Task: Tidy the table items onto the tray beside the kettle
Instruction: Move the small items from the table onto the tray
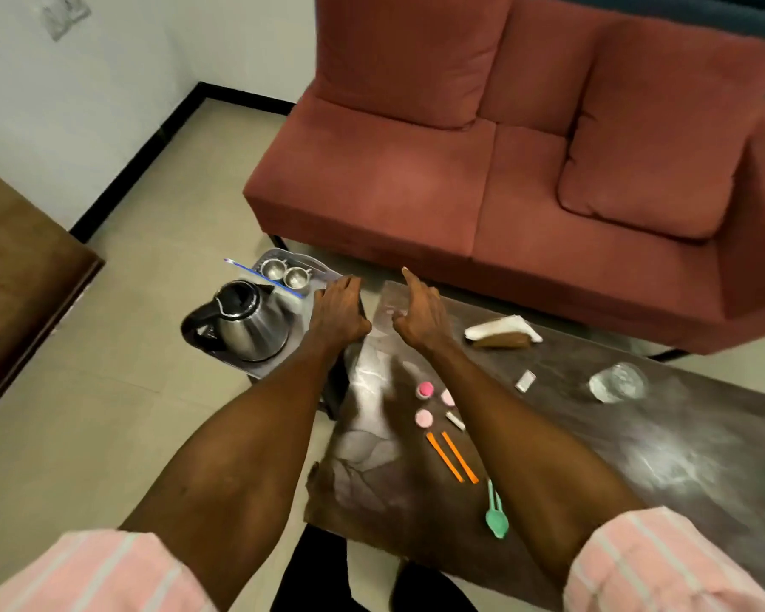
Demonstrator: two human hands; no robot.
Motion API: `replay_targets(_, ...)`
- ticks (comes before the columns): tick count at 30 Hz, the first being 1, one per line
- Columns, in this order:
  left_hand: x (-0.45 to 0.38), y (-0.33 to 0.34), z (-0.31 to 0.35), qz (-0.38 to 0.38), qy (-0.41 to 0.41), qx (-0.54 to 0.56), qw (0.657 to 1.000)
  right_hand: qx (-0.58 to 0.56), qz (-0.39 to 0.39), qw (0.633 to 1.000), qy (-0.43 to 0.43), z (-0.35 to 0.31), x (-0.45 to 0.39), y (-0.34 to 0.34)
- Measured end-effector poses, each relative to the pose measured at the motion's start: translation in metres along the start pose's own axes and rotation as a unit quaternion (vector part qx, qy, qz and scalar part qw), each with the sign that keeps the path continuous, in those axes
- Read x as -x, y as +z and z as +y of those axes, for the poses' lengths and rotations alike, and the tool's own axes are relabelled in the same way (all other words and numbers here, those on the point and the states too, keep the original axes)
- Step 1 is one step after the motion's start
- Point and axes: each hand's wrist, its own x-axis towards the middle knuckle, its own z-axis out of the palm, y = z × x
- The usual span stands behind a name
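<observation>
A grey tray (303,309) stands left of the dark marble table (637,435) and holds a steel kettle (248,322) and two small metal cups (286,272). My left hand (339,313) lies palm down with spread fingers at the tray's right edge. My right hand (418,315) hovers over the table's far left end, fingers apart, thumb beside a clear flat item (387,302). On the table lie pink caps (425,404), two orange sticks (451,457), a green spoon (496,512), a small white packet (525,381), a glass tumbler (617,382) and a napkin holder (502,331).
A red sofa (482,170) stands close behind the table. A brown wooden cabinet (18,276) is at the left across tiled floor. A blue-edged strip (257,276) lies across the tray by the cups. My legs are at the table's near edge.
</observation>
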Motion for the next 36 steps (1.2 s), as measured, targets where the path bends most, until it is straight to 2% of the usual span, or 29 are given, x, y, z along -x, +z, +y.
replay_targets(7, 0.043, 0.061, 0.103, -0.040, 0.013, 0.031, 0.999, -0.006, 0.016, 0.998, 0.065, 0.109, 0.078, -0.059)
replay_targets(13, 0.071, 0.114, 0.154, -0.096, -0.004, 0.065, 0.993, -0.031, 0.038, 0.993, 0.112, 0.191, 0.131, -0.077)
replay_targets(19, 0.092, 0.164, 0.157, -0.140, -0.023, 0.058, 0.988, -0.048, 0.033, 0.985, 0.161, 0.247, 0.163, -0.054)
replay_targets(24, 0.100, 0.207, 0.149, -0.148, -0.042, 0.075, 0.985, -0.040, -0.013, 0.980, 0.193, 0.279, 0.167, -0.017)
replay_targets(31, 0.087, 0.268, 0.157, -0.117, -0.122, 0.128, 0.977, -0.043, -0.009, 0.971, 0.233, 0.321, 0.161, 0.033)
replay_targets(36, 0.083, 0.311, 0.178, -0.182, -0.208, 0.180, 0.944, -0.010, -0.010, 0.975, 0.222, 0.345, 0.155, 0.056)
